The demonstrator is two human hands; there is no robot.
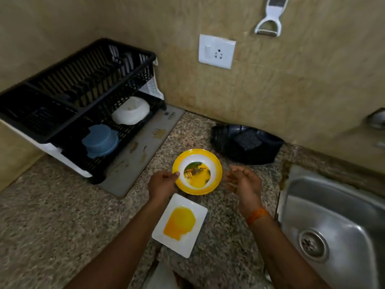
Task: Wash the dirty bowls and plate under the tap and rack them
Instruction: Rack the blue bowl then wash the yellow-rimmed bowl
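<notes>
With two bowls already drying in the rack (83, 105) at far left, my left hand (161, 185) pinches the yellow-rimmed bowl (196, 171) by its rim, ready to lift, the stained plate (180, 224) waits nearer, and my right hand (243, 182), blurred but seemingly loose and empty, hovers toward the sink (333, 215).

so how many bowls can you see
3: a yellow bowl on the counter, gripped by the left hand; a white bowl and a blue bowl upturned in the rack.

Speckled granite counter (62, 222) carries: grey mat (143, 151), black tray (245, 142), yellow-rimmed bowl (216, 170), white rectangular plate (193, 236).
</notes>
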